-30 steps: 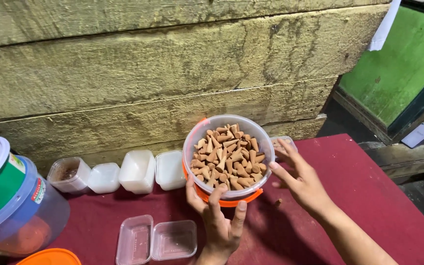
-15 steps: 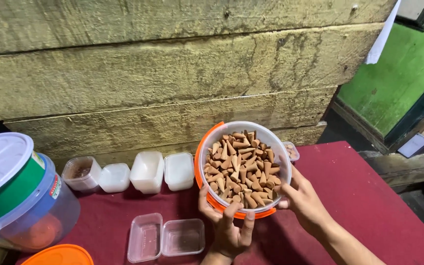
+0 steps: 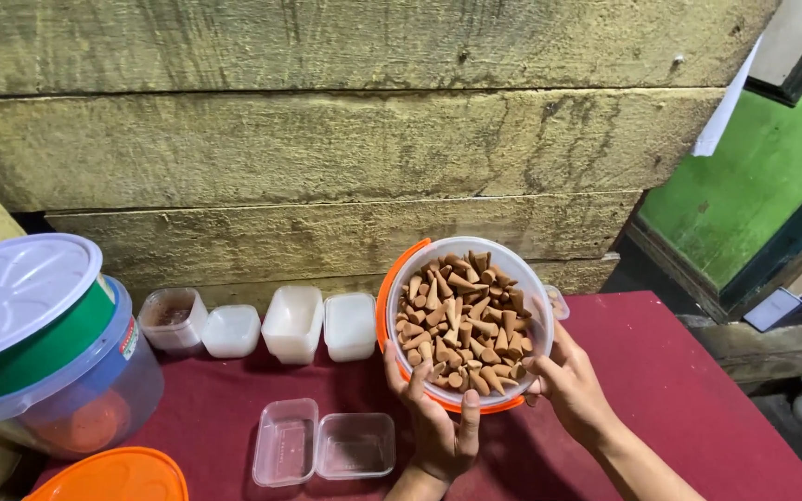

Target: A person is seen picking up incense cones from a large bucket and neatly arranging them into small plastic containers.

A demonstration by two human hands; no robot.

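Note:
A round clear tub (image 3: 464, 320) with an orange lid nested under it is tilted toward me, full of small brown cones (image 3: 461, 325). My left hand (image 3: 438, 427) cups it from below, fingers up on its near rim. My right hand (image 3: 575, 385) grips its right side. The tub is lifted off the dark red tabletop (image 3: 661, 390).
Several small white and clear boxes (image 3: 294, 323) line the wooden wall (image 3: 327, 148). Two shallow clear trays (image 3: 324, 447) lie in front. Stacked large tubs with a white lid (image 3: 34, 343) stand at left, an orange lid (image 3: 109, 475) below them. A green wall (image 3: 763, 158) is at right.
The tub of cones has shifted right and tilted more toward me; my right hand closed onto its side. The view moved a little left.

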